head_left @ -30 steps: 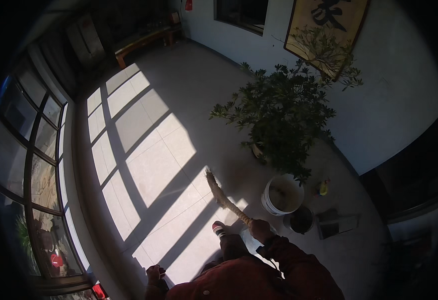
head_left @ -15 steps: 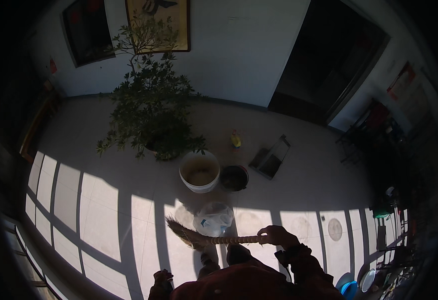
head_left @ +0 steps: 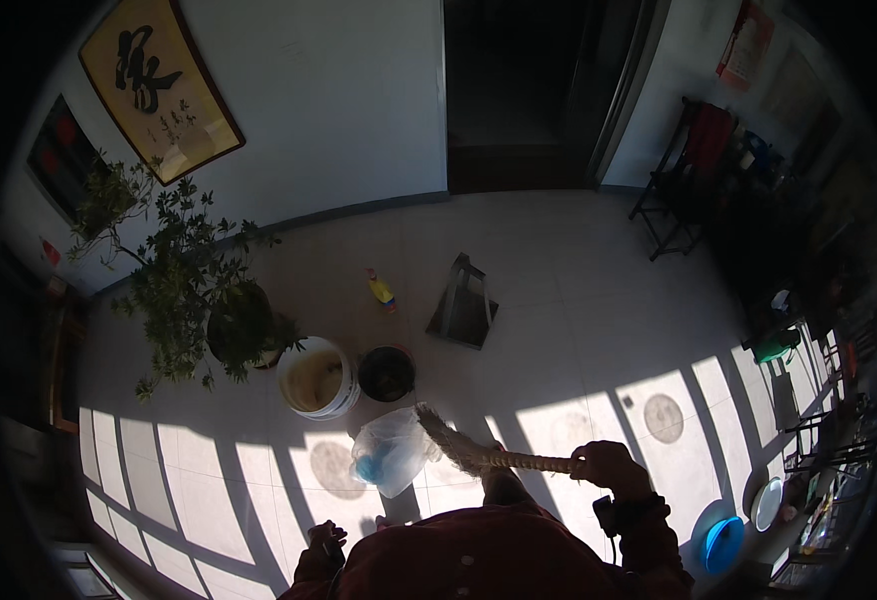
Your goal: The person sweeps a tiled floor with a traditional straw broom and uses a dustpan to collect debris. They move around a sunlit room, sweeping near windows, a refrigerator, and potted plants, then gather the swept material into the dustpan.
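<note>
My right hand (head_left: pixel 607 468) grips the wrapped handle of a straw hand broom (head_left: pixel 534 462). The broom lies across in front of my body, its bristles pointing left and slightly up in the picture. Beside the bristle tips a clear plastic bag (head_left: pixel 395 450), with something blue showing in it, rests on the sunlit floor. Low on the left is my left hand (head_left: pixel 325 540), dim and small; its fingers look loosely apart, with nothing visible in them. A dark device sits at my right wrist.
Beyond the bag stand a white bucket (head_left: pixel 299 402) and a black bucket (head_left: pixel 387 376). Farther off are a yellow bottle (head_left: pixel 383 294), a metal dustpan (head_left: pixel 471 318) and a potted plant (head_left: pixel 184 290). A chair (head_left: pixel 681 195) and a blue basin (head_left: pixel 724 545) are at right; a doorway (head_left: pixel 504 100) opens ahead.
My view has turned right, so the plant, buckets and bag sit farther left. The broom has shifted right relative to the bag. My right hand keeps its hold.
</note>
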Demonstrator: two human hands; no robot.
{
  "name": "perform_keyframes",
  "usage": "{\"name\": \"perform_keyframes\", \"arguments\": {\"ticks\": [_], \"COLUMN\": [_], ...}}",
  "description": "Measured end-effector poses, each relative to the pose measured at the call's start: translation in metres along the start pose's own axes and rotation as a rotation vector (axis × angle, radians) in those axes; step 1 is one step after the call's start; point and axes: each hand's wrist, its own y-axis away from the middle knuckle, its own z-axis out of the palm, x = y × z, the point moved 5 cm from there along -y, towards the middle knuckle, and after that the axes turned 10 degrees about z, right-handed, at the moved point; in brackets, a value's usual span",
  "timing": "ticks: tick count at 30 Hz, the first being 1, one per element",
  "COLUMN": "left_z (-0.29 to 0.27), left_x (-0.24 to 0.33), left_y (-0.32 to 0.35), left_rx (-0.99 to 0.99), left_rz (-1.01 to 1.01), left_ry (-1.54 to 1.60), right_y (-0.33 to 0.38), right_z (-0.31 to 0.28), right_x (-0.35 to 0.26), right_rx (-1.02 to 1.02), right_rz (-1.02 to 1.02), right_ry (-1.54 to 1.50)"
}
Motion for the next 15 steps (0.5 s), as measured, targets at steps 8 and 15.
{"name": "perform_keyframes", "arguments": {"ticks": [8, 15], "left_z": [0.237, 0.275], "left_x": [0.170, 0.202], "left_y": [0.035, -0.019], "left_rx": [-0.349, -0.132], "left_rz": [0.103, 0.119], "left_ry": [-0.353, -0.145], "right_y": [-0.030, -0.074], "right_z": [-0.095, -0.143], "right_x": [0.121, 0.194], "right_rx": [0.039, 0.108], "right_rz": [0.082, 0.240], "right_ry": [-0.204, -0.223]}}
